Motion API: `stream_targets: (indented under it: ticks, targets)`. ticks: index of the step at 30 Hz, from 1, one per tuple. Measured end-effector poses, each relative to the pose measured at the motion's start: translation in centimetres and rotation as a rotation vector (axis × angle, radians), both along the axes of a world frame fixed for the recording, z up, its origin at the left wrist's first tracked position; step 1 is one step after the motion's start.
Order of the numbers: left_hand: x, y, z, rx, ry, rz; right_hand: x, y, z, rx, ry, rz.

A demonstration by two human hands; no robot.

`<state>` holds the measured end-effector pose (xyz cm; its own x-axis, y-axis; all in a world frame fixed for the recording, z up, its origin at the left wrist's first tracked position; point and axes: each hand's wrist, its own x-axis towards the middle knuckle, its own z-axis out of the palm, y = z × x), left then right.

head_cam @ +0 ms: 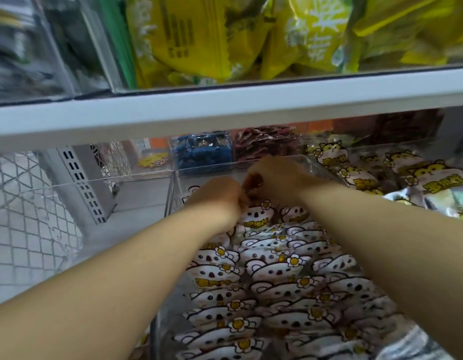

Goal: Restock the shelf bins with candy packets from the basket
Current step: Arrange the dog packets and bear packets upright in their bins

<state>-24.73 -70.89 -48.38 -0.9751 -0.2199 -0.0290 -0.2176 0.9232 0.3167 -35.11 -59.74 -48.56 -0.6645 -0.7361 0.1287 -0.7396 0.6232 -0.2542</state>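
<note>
Wire mesh (25, 216) beside slotted upright (82, 183)

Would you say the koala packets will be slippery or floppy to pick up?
Probably slippery: the koala packets have glossy wrappers. Likely light and soft, since they look small and pillowy. Overlapped in rows, neighbours may slide.

A single view is given, taken from a wide-angle camera worn on the head. The shelving is faced head-on and looked down upon at close range. The forearms are seen entering from 7 and 4 o'clock, with the left hand (217, 196) and right hand (273, 178) close together just above centre. The clear bin (212, 168) of koala packets (264, 276) is framed from centre to 6 o'clock and cut by the bottom border. The white shelf edge (225, 110) is seen crossing the upper half, with yellow bags (199, 35) at 12 o'clock and wire mesh (22, 216) at 9 o'clock.
</note>
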Motion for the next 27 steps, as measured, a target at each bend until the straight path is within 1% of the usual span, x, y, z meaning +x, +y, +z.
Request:
stream_targets:
  ticks: [2, 4, 6, 8, 10, 14, 16, 19, 21, 24, 27]
  targets:
    - [0.3, -0.1, 0.3, 0.014, 0.021, -0.014, -0.1, 1.3, 1.5, -0.036, -0.072, 0.013]
    - [0.9, -0.2, 0.5, 0.021, 0.043, -0.027, 0.0, 2.9, 3.0, -0.028, -0.08, -0.022]
    - [1.3, 0.0, 0.8, -0.007, 0.061, -0.039, 0.3, 4.8, 3.8, 0.112, -0.059, -0.05]
    - [1.4, 0.4, 1.4, -0.089, 0.061, -0.064, 1.0, 6.6, 3.8, 0.301, -0.016, -0.066]
    - [1.0, 0.8, 1.6, -0.163, 0.037, -0.091, 1.3, 7.5, 3.2, 0.434, 0.042, -0.084]
    - [-0.6, 0.9, -0.3, -0.321, 0.014, -0.074, 0.2, 7.3, 1.7, 0.522, 0.167, -0.013]
    - [-1.3, 0.4, -0.9, -0.342, 0.018, -0.035, -0.3, 6.5, 1.4, 0.616, 0.222, 0.0]
    - [-2.2, -0.3, -0.8, -0.33, 0.049, -0.025, -0.6, 5.1, 1.3, 0.728, 0.252, -0.007]
    - [-2.7, -0.4, -0.9, -0.328, 0.083, -0.022, -0.8, 4.7, 1.5, 0.74, 0.272, -0.022]
    - [-3.1, -0.8, -1.1, -0.286, 0.125, -0.043, -1.1, 5.2, 2.2, 0.679, 0.324, -0.012]
    - [-3.1, -1.3, -0.9, -0.239, 0.115, -0.106, -1.4, 5.1, 2.6, 0.669, 0.306, -0.027]
